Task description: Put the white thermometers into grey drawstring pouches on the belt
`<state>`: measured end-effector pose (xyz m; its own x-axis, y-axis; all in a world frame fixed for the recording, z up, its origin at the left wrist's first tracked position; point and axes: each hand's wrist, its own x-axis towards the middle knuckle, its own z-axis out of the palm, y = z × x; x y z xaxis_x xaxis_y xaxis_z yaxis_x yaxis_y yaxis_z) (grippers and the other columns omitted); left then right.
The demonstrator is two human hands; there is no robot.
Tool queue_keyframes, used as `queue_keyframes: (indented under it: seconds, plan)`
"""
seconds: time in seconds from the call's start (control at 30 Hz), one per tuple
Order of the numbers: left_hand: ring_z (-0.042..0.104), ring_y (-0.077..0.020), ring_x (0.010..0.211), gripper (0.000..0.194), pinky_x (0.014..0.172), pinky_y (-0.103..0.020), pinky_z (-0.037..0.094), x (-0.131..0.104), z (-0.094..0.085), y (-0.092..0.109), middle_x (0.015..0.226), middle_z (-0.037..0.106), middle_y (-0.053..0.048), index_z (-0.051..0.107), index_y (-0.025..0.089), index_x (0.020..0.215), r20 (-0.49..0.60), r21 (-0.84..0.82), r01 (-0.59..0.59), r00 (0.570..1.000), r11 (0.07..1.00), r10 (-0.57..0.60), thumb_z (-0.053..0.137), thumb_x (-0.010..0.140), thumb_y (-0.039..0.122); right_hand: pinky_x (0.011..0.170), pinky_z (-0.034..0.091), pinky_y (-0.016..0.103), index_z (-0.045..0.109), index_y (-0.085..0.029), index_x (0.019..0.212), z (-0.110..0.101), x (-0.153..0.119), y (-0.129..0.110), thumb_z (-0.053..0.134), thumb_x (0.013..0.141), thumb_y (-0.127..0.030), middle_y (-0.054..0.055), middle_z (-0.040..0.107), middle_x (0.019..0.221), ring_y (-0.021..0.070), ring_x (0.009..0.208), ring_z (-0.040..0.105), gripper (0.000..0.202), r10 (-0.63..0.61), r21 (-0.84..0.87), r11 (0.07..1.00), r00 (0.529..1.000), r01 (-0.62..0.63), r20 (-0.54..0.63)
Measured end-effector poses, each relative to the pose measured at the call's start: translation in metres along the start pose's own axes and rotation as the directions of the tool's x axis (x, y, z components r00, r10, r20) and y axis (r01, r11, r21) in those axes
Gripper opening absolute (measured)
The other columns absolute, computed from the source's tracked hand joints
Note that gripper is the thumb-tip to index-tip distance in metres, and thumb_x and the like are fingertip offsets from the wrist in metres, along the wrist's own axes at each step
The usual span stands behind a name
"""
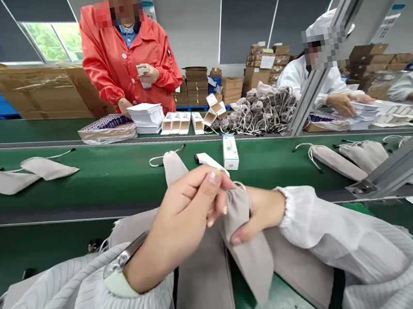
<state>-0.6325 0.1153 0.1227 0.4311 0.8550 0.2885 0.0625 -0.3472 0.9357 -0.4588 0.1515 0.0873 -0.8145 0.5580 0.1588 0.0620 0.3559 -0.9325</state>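
A grey drawstring pouch (251,267) hangs with its closed bottom end down, gathered near its top. My right hand (261,206) is closed around its upper part, thumb across the front. Just left of the pouch's mouth, my left hand (187,204) has its fingertips pinched together; what lies between them is hidden. A loop of white cord (239,185) shows beside those fingertips. Under both hands lie long stacks of flat grey pouches (202,291). Beyond my fingers on the green belt are a white handheld device (208,162), a small white box (230,152) and another pouch (174,167).
Filled-looking pouches (49,167) lie on the green conveyor (123,175). Across it, a person in a red jacket (130,57) stands behind white paper stacks (146,117) and a pouch heap (262,111). A metal post (317,64) rises at right, near a person in white (330,82).
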Motion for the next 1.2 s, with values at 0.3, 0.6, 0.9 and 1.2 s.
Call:
queue_keyframes:
  seconds: [0.3, 0.6, 0.9, 1.2]
  plan:
    - [0.051, -0.0189, 0.086, 0.019, 0.075, -0.03, 0.04, 0.0, 0.032, -0.073, 0.089, 0.054, -0.005, 0.053, 0.016, 0.091, 0.274, 0.597, -0.052, 0.951, 0.8, -0.143, 0.045, 0.082, 0.03, 0.072, 0.039, 0.048, 0.044, -0.012, 0.112, -0.108, -0.063, 0.049, 0.058, 0.064, -0.042, 0.019, 0.056, 0.094, 0.0361, 0.091, 0.052, 0.058, 0.075, -0.18, 0.272, 0.207, -0.945, -0.975]
    - [0.05, -0.0194, 0.087, 0.017, 0.077, -0.03, 0.04, -0.003, 0.039, -0.089, 0.089, 0.051, -0.004, 0.054, 0.017, 0.091, 0.225, 0.679, -0.067, 0.967, 0.732, -0.121, 0.052, 0.079, 0.029, 0.09, 0.032, 0.036, 0.048, -0.019, 0.114, -0.08, -0.019, 0.089, 0.048, 0.076, -0.026, 0.01, 0.054, 0.104, 0.0229, 0.102, 0.046, 0.038, 0.055, -0.599, 0.332, 0.649, -0.729, -0.759]
    - [0.044, -0.0165, 0.078, 0.009, 0.07, -0.027, 0.037, -0.006, 0.039, -0.084, 0.073, 0.049, 0.0, 0.045, 0.019, 0.071, 0.337, 0.634, -0.237, 0.942, 0.736, 0.014, 0.048, 0.079, 0.018, 0.083, 0.039, 0.041, 0.031, -0.012, 0.128, -0.07, 0.01, 0.126, 0.052, 0.073, -0.02, 0.014, 0.058, 0.1, 0.0251, 0.093, 0.055, 0.06, 0.19, -0.363, 0.569, 0.547, -0.738, -0.815]
    - [0.047, -0.0111, 0.067, 0.011, 0.062, -0.02, 0.035, -0.011, 0.036, -0.075, 0.072, 0.049, 0.003, 0.046, 0.019, 0.082, 0.533, 0.43, -0.297, 0.846, 0.853, 0.025, 0.037, 0.086, 0.024, 0.076, 0.048, 0.039, 0.042, -0.028, 0.11, -0.049, 0.008, 0.034, 0.065, 0.063, -0.025, -0.003, 0.06, 0.079, 0.0163, 0.074, 0.062, 0.052, 0.008, 0.182, 0.963, 0.658, 0.197, -0.753]
